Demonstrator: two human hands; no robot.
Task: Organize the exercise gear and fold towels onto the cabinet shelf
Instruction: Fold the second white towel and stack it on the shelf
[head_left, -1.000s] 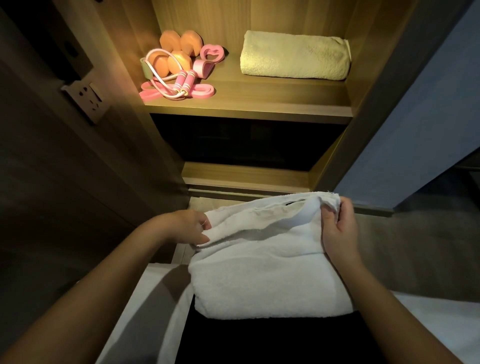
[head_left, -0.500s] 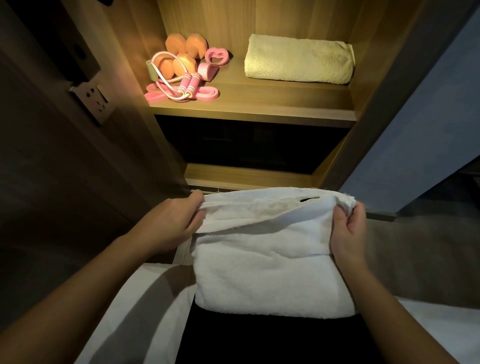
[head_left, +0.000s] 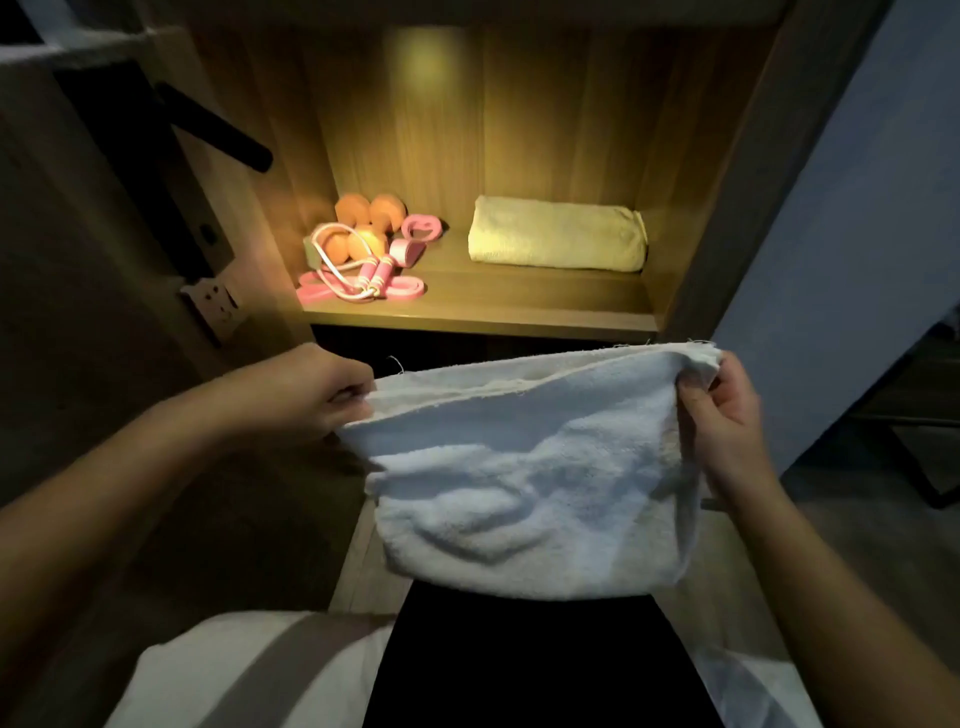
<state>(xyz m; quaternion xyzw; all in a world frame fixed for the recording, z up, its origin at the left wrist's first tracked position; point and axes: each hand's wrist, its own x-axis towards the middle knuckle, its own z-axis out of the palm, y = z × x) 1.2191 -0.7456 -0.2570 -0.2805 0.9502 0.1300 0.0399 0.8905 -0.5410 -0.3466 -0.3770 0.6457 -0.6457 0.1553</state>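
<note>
- The left hand (head_left: 311, 387) pinched the white towel (head_left: 524, 467) at its upper left corner, with its fingertips hidden behind the cloth.
- The right hand (head_left: 727, 421) gripped the upper right corner, fingers curled round the hem and partly lost in the fold.
- The towel hung doubled over between both hands, in front of the cabinet.
- The compartment just beyond the hands was too dark to make out.
- The lit cabinet shelf (head_left: 493, 306) lay farther beyond them.
- Beyond the left hand, orange dumbbells (head_left: 371, 210) and a pink jump rope (head_left: 379, 270) lay tangled with other pink pieces that were hard to tell apart.
- Beyond the right hand lay a folded yellow towel (head_left: 558, 234).
</note>
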